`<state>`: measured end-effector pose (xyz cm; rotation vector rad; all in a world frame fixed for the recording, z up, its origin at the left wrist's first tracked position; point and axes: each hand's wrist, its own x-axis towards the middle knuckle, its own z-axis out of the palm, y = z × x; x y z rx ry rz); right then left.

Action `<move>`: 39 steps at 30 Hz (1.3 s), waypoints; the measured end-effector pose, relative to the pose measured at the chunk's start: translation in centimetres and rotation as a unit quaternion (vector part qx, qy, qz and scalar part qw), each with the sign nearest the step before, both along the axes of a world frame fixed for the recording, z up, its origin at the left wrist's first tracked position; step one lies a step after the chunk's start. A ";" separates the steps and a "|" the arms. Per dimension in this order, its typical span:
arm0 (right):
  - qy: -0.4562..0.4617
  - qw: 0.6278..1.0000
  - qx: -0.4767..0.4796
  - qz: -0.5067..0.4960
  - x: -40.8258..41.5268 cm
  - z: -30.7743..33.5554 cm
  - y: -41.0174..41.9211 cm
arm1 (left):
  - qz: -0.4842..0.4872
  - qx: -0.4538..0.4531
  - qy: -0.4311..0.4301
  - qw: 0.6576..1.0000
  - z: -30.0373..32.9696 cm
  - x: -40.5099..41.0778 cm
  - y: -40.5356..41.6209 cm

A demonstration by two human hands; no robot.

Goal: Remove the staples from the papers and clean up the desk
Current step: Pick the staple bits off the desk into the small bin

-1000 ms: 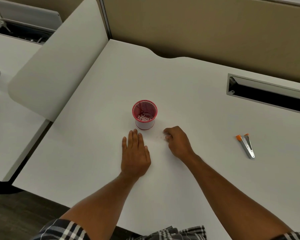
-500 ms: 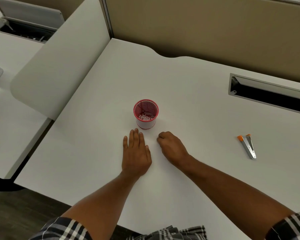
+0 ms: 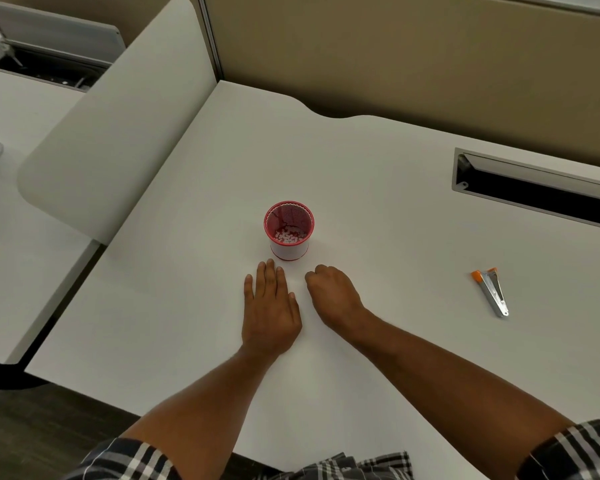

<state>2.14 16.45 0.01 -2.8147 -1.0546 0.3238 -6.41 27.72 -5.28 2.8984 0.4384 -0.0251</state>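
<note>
A small red mesh cup (image 3: 289,231) stands in the middle of the white desk (image 3: 378,202), with small white bits at its bottom. My left hand (image 3: 269,310) lies flat on the desk just in front of the cup, palm down with fingers together. My right hand (image 3: 333,294) rests beside it, to the right, with its fingers curled under against the desk top; whether it holds anything is hidden. A metal staple remover with orange tips (image 3: 492,292) lies far to the right, apart from both hands. No papers are in view.
A long cable slot (image 3: 537,190) is cut into the desk at the back right. A white divider panel (image 3: 118,116) stands along the left edge, with another desk (image 3: 14,237) beyond it. A beige partition wall (image 3: 395,53) closes off the back.
My right hand has slid left along the desk toward my left hand, with its fingers curled. The left hand, cup and staple remover have stayed in place.
</note>
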 end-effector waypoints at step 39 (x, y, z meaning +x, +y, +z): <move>0.171 0.894 0.319 -0.263 7.3 8.3 -0.2 | -0.006 0.006 -0.012 1.000 0.1 -0.1 0.0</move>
